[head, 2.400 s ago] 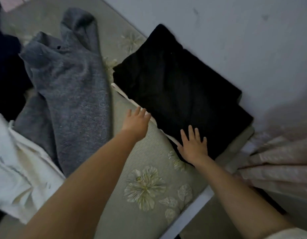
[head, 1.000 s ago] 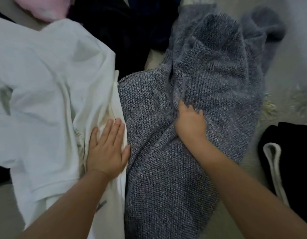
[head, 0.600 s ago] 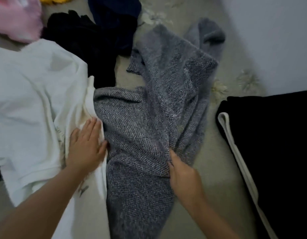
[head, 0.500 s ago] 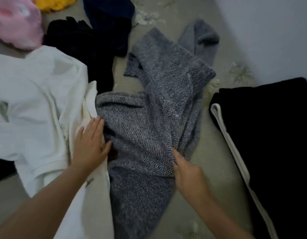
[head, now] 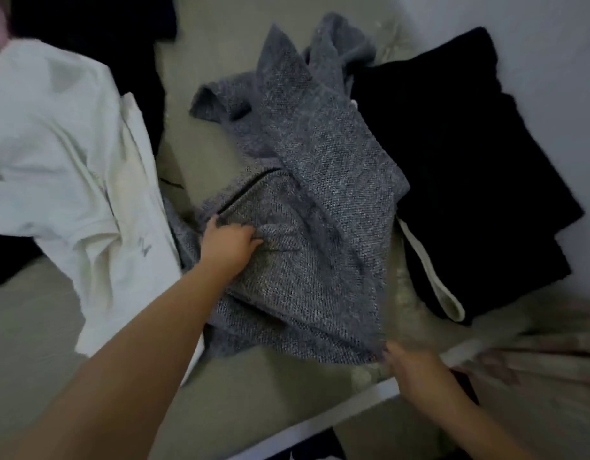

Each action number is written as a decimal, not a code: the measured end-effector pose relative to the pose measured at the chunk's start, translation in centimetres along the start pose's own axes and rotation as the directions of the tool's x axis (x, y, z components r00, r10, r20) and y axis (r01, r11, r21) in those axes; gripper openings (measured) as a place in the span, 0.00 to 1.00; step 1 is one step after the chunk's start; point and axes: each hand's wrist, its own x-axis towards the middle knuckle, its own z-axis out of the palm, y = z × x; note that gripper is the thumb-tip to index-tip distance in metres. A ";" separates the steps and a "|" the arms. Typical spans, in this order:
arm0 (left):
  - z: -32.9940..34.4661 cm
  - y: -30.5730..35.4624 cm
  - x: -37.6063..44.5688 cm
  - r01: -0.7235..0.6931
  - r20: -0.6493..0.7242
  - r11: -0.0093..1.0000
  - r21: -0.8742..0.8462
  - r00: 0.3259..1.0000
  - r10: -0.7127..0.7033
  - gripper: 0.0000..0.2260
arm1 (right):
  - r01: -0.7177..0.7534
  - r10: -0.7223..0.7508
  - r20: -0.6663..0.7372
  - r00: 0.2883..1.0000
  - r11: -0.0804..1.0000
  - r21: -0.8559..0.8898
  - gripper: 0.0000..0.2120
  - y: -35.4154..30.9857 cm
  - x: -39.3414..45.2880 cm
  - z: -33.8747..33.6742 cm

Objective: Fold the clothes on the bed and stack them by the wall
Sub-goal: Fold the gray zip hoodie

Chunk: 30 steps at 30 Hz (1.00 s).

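**Grey knit pulled toward us, not yet flat**

Our left hand (head: 228, 239) clutches a fold of the speckled grey knitted sweater (head: 306, 207) near its dark-edged opening, fingers curled into the cloth. Our right hand (head: 411, 366) pinches the sweater's near right hem, though blur hides the fingertips. The sweater lies bunched in the middle of the bed, its far part lapping onto the folded black garments (head: 469, 167) stacked against the pale wall (head: 535, 34) on the right.

We judge that if we pull harder, the overlapping knit could drag the black stack askew, and the loose sleeve at the far end may stay twisted under the fold. The crumpled white T-shirt (head: 64, 154) on the left just touches the sweater and could be caught up too.

The olive-grey bedsheet (head: 38, 343) is soft; more dark clothes (head: 97, 24) lie far left, a pinkish curtain (head: 552, 360) hangs near right.
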 end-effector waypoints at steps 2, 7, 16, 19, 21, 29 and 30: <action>1.6 0.8 -1.9 -0.177 0.036 0.979 0.103 0.984 0.174 0.14 | -0.147 0.161 0.075 0.984 0.976 -0.163 0.14 1.0 -1.0 1.7; 2.7 -1.0 -7.9 -0.390 -0.259 0.921 -0.001 0.890 0.376 0.12 | 0.007 -0.020 -0.513 0.858 1.000 -0.028 0.17 -1.6 1.9 -0.2; -1.6 -1.6 -16.7 -0.141 -0.270 0.990 -0.023 0.954 0.130 0.09 | -0.014 -0.072 -0.645 0.761 0.992 -0.128 0.12 -9.2 10.8 -7.6; -1.8 -0.9 -19.4 -0.074 -0.296 0.994 -0.086 0.954 0.046 0.14 | 0.168 -0.244 -0.634 0.734 0.969 -0.179 0.06 -8.4 7.0 -5.1; -0.8 -0.2 -20.7 -0.057 -0.379 0.971 -0.230 0.925 -0.036 0.11 | 0.258 -0.354 -0.600 0.717 0.935 -0.244 0.10 -7.5 3.3 -2.9; 4.0 3.5 -23.0 -0.049 -0.016 0.999 -0.020 0.999 0.049 0.09 | 0.082 -0.154 -0.176 0.972 0.928 -0.362 0.06 0.9 -5.0 4.2; 4.0 4.4 -23.7 -0.077 0.008 0.996 0.044 0.997 0.077 0.08 | 0.064 -0.123 -0.118 0.985 0.908 -0.414 0.06 1.5 -5.4 4.1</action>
